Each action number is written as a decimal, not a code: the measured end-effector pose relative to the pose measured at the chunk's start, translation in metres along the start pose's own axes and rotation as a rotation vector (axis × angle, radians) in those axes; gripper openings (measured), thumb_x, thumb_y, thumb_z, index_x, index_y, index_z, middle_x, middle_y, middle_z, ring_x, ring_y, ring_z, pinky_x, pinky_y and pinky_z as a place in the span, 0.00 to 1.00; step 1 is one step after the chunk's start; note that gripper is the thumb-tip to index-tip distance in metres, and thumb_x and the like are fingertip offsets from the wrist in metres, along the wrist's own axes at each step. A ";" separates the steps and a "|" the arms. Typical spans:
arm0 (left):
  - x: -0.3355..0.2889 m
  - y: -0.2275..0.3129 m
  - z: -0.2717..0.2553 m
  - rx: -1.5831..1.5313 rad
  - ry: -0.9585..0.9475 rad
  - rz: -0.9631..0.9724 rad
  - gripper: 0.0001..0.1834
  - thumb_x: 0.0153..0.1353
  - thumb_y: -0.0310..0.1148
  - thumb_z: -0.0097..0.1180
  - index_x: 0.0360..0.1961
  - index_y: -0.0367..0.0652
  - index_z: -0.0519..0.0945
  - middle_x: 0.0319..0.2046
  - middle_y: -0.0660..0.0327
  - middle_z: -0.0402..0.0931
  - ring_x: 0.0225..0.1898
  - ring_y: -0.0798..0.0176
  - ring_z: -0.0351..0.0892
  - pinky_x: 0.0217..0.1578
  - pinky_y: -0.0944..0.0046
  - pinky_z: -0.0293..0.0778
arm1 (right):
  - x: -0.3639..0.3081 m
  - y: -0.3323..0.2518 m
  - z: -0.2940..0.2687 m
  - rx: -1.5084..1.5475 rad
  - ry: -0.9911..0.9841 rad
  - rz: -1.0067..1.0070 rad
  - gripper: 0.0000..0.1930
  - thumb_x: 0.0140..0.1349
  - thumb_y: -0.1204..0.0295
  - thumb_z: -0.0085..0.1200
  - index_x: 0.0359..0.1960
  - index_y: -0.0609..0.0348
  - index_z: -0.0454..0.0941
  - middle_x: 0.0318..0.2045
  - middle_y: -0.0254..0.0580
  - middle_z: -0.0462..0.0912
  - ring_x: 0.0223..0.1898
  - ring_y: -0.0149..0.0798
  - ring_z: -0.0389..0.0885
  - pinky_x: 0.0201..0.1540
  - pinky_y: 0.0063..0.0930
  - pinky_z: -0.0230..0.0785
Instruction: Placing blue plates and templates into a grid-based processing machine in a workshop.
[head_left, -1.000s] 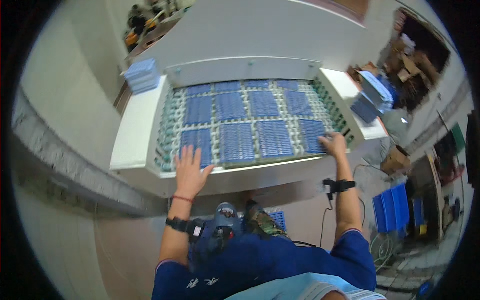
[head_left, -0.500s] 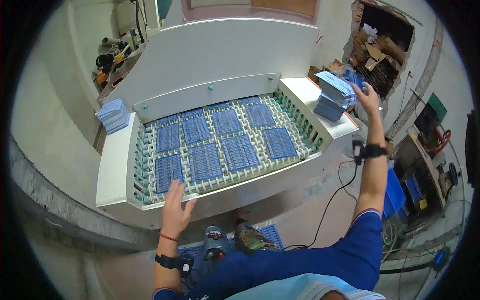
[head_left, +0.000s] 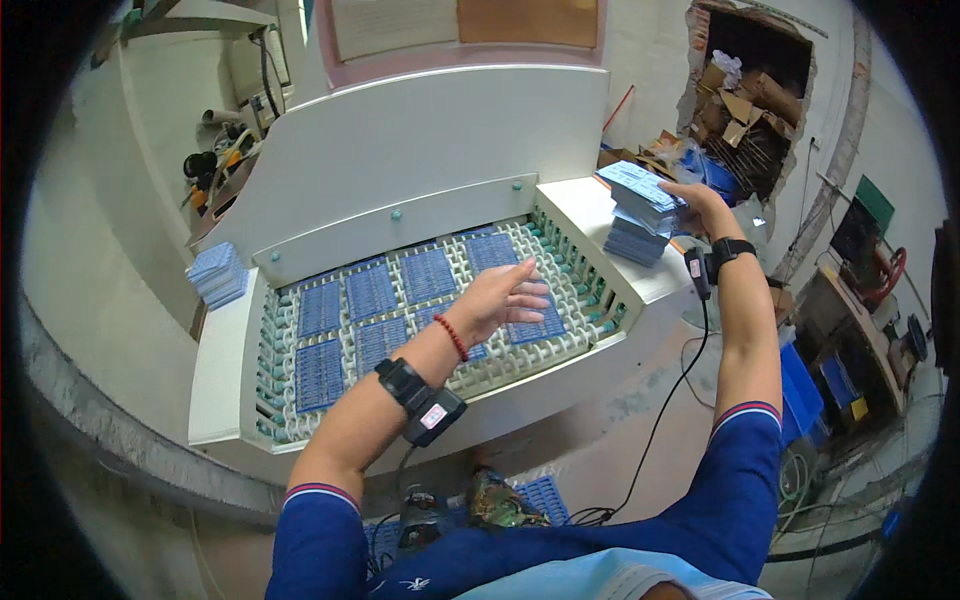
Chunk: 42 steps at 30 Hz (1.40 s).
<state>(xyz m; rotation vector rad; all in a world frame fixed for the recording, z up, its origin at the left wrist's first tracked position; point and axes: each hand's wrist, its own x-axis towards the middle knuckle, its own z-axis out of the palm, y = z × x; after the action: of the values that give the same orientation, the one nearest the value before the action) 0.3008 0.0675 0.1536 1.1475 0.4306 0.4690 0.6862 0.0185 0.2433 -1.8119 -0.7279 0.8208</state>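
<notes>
Blue circuit board panels [head_left: 320, 307] lie in rows on the white roller conveyor [head_left: 590, 345]. My left hand [head_left: 500, 300] hovers over the right-hand panels, palm turned sideways, its fingers apart and holding nothing. On the conveyor's right ledge stands a tall stack of circuit boards [head_left: 636, 240], its upper part lighter and set askew. My right hand [head_left: 703, 205] grips the right edge of that upper part, thumb on top, other fingers mostly hidden behind it. A shorter stack of boards [head_left: 218, 275] sits on the left ledge.
A tall white panel [head_left: 430, 130] rises behind the rollers. A cable [head_left: 665, 425] hangs from my right wrist to the floor. Cardboard scraps [head_left: 750, 105] fill a wall opening at the back right. Blue bins [head_left: 797, 390] stand at the right.
My left hand has moved from the conveyor's front left edge rightward over the panels. My right hand has closed on the tall stack's edge. The view has shifted slightly.
</notes>
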 end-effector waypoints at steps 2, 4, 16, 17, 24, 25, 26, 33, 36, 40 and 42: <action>0.028 -0.016 0.002 -0.073 0.010 -0.013 0.30 0.60 0.48 0.49 0.48 0.28 0.65 0.42 0.46 0.71 0.41 0.55 0.75 0.40 0.56 0.77 | -0.006 -0.002 -0.002 0.008 -0.009 -0.007 0.23 0.48 0.55 0.61 0.36 0.63 0.76 0.30 0.41 0.80 0.27 0.32 0.79 0.36 0.29 0.74; 0.053 -0.024 0.016 -0.122 0.014 -0.035 0.30 0.60 0.48 0.48 0.48 0.27 0.65 0.42 0.46 0.70 0.41 0.54 0.75 0.41 0.56 0.77 | -0.011 -0.005 -0.010 -0.059 0.096 0.048 0.19 0.47 0.55 0.62 0.33 0.56 0.77 0.25 0.32 0.80 0.21 0.24 0.77 0.27 0.23 0.73; 0.190 -0.007 0.117 -0.317 -0.152 0.063 0.34 0.56 0.43 0.54 0.54 0.26 0.61 0.36 0.54 0.71 0.42 0.61 0.73 0.41 0.57 0.74 | -0.019 0.044 -0.035 0.255 -0.162 0.146 0.24 0.53 0.48 0.52 0.43 0.52 0.75 0.38 0.32 0.80 0.33 0.32 0.77 0.33 0.25 0.68; 0.186 -0.003 0.132 -0.280 -0.089 0.156 0.36 0.53 0.51 0.54 0.45 0.22 0.68 0.38 0.49 0.71 0.40 0.59 0.73 0.37 0.56 0.75 | -0.020 0.044 -0.042 0.331 -0.194 0.140 0.22 0.54 0.50 0.53 0.43 0.52 0.75 0.38 0.32 0.80 0.34 0.33 0.78 0.34 0.26 0.71; 0.181 0.001 0.101 -0.127 0.042 0.192 0.29 0.57 0.48 0.50 0.47 0.30 0.71 0.42 0.47 0.73 0.37 0.54 0.77 0.37 0.56 0.75 | -0.009 0.042 -0.008 0.387 -0.189 0.051 0.20 0.56 0.56 0.53 0.46 0.55 0.72 0.39 0.35 0.79 0.37 0.33 0.79 0.38 0.23 0.73; 0.181 -0.001 0.099 -0.126 0.048 0.197 0.29 0.57 0.48 0.50 0.47 0.30 0.71 0.42 0.47 0.73 0.37 0.54 0.77 0.37 0.56 0.75 | -0.010 0.046 -0.006 0.385 -0.197 0.049 0.20 0.56 0.56 0.53 0.46 0.55 0.72 0.39 0.35 0.79 0.37 0.33 0.79 0.38 0.23 0.73; 0.182 -0.003 0.097 -0.137 0.006 0.195 0.29 0.57 0.47 0.51 0.50 0.32 0.68 0.42 0.48 0.72 0.38 0.52 0.76 0.39 0.52 0.74 | -0.012 0.050 -0.005 0.431 -0.219 0.006 0.21 0.57 0.57 0.53 0.47 0.56 0.71 0.41 0.36 0.79 0.38 0.34 0.79 0.40 0.24 0.73; 0.174 -0.021 0.111 -0.042 0.186 0.568 0.25 0.53 0.48 0.54 0.35 0.31 0.76 0.19 0.61 0.75 0.22 0.69 0.73 0.23 0.66 0.70 | -0.044 0.064 -0.010 0.618 -0.157 -0.031 0.33 0.54 0.55 0.56 0.56 0.62 0.61 0.51 0.46 0.70 0.47 0.42 0.72 0.50 0.36 0.66; 0.145 -0.022 0.059 0.357 0.693 0.620 0.31 0.48 0.52 0.60 0.36 0.28 0.74 0.30 0.51 0.74 0.33 0.62 0.73 0.33 0.63 0.70 | -0.038 0.076 0.023 0.680 -0.315 -0.164 0.31 0.56 0.59 0.55 0.57 0.63 0.60 0.51 0.44 0.71 0.48 0.40 0.72 0.51 0.35 0.65; 0.114 0.007 0.023 0.293 0.307 0.470 0.29 0.55 0.54 0.53 0.40 0.34 0.72 0.32 0.61 0.72 0.33 0.71 0.70 0.32 0.72 0.70 | -0.087 0.070 0.035 0.614 -0.362 -0.247 0.29 0.59 0.61 0.50 0.58 0.62 0.58 0.52 0.42 0.71 0.49 0.38 0.73 0.49 0.34 0.67; 0.075 0.012 0.013 0.224 0.132 0.350 0.28 0.56 0.53 0.52 0.41 0.35 0.72 0.33 0.62 0.72 0.34 0.71 0.70 0.34 0.71 0.70 | -0.109 0.077 0.072 0.621 -0.425 -0.296 0.30 0.58 0.62 0.51 0.59 0.63 0.57 0.53 0.44 0.69 0.51 0.40 0.72 0.51 0.35 0.67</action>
<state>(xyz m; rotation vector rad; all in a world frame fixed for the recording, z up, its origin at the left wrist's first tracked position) 0.3683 0.1042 0.1627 1.4218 0.4042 0.8211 0.5735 -0.0545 0.1737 -0.9603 -0.8635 1.0958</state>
